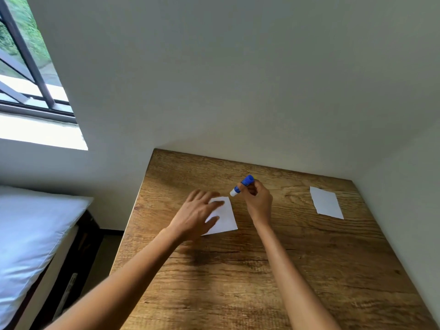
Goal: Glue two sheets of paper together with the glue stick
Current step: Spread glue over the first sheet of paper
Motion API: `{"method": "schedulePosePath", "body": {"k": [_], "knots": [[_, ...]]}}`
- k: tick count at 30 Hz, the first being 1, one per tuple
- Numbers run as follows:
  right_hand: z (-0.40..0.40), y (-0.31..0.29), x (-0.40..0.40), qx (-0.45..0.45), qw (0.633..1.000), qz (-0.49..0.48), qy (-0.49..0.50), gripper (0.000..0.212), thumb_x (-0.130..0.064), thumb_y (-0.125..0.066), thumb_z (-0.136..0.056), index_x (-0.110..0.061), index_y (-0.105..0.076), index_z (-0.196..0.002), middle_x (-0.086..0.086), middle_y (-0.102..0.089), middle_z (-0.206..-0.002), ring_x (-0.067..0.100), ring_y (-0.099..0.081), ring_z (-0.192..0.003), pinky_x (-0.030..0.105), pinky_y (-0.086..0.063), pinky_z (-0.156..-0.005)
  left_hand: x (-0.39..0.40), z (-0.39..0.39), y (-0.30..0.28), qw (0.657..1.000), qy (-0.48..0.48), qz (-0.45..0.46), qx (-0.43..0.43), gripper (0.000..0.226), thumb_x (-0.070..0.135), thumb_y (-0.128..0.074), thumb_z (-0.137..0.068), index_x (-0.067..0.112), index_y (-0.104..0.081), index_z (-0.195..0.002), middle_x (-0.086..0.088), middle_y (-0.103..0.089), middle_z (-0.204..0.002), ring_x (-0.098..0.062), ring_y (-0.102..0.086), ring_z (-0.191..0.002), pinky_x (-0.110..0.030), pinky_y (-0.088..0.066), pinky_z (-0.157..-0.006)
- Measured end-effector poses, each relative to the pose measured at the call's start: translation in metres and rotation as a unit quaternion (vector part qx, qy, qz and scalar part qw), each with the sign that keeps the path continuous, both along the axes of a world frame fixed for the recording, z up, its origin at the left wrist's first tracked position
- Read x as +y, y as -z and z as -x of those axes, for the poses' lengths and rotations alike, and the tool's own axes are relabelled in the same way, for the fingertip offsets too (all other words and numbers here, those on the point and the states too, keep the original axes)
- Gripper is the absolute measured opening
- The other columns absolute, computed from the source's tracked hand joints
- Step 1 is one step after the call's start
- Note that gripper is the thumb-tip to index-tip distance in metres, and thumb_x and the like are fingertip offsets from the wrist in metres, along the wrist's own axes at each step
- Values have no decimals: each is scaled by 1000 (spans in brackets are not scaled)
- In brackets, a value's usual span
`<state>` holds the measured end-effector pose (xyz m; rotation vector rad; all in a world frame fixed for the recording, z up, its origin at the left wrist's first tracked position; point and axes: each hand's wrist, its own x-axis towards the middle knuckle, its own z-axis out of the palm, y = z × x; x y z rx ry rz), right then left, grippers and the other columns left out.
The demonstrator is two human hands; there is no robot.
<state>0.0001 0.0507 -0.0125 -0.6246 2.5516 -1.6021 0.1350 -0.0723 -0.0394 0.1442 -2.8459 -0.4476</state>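
Observation:
A small white sheet of paper [226, 216] lies near the middle of the wooden table [262, 270]. My left hand [198, 214] lies flat on its left part with straight, spread fingers. My right hand [257, 200] grips a blue glue stick [242, 184], tilted with its white tip pointing down-left, just above the sheet's far right corner. A second white sheet [326, 203] lies flat at the table's far right, apart from both hands.
The table stands in a corner, with white walls behind it and to its right. A bed with a white pillow [31, 234] is to the left, across a narrow gap. A window [26, 75] is at upper left.

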Motion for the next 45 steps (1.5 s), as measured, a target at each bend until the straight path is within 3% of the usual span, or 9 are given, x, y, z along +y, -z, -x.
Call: {"method": "schedulePosePath", "body": {"k": [3, 12, 19, 23, 31, 45], "knots": [[1, -2, -2, -2, 1000, 3, -11, 9, -25, -68, -82, -20, -64, -89, -19, -60, -73, -8, -58, -67, 6, -42, -64, 1, 17, 4, 991, 62, 88, -78, 50, 39, -46, -92, 18, -43, -137, -4, -44, -143, -23, -40, -132, -39, -26, -112], [6, 3, -4, 6, 999, 6, -37, 14, -24, -69, -82, -15, -65, -93, -8, -62, -79, -3, -57, -72, 9, -43, -66, 8, 9, 13, 992, -16, 52, -118, 51, 40, -31, -97, 16, -33, -142, -3, -34, -149, -21, -29, -137, -43, -20, -115], [11, 4, -12, 28, 996, -29, -83, 20, -23, -71, -80, -14, -66, -97, -7, -64, -82, -5, -58, -73, 3, -44, -65, 9, 5, 15, 994, -14, 35, -103, 52, 37, -32, -96, 15, -32, -143, -2, -34, -149, -20, -28, -138, -42, -15, -116], [12, 5, -19, 34, 995, -40, -89, 20, -24, -71, -79, -14, -66, -96, -6, -65, -83, 0, -59, -74, 8, -44, -67, 8, 7, 17, 995, -17, 32, -93, 51, 38, -34, -95, 16, -37, -141, 0, -37, -147, -19, -31, -136, -42, -16, -115], [11, 9, -30, 40, 989, -77, -121, 17, -27, -72, -78, -18, -67, -91, -13, -63, -78, -7, -57, -71, 7, -41, -64, 6, 7, 16, 996, -14, 41, -79, 50, 39, -36, -94, 16, -41, -138, 2, -41, -144, -18, -36, -132, -40, -17, -113], [-17, 8, 16, 42, 992, -91, -72, 20, -30, -75, -75, -18, -70, -90, -12, -64, -74, -5, -57, -65, 4, -41, -59, 13, 5, 12, 994, -38, 9, -105, 46, 37, -38, -95, 18, -41, -137, 2, -36, -147, -17, -30, -136, -47, -12, -111]]}}
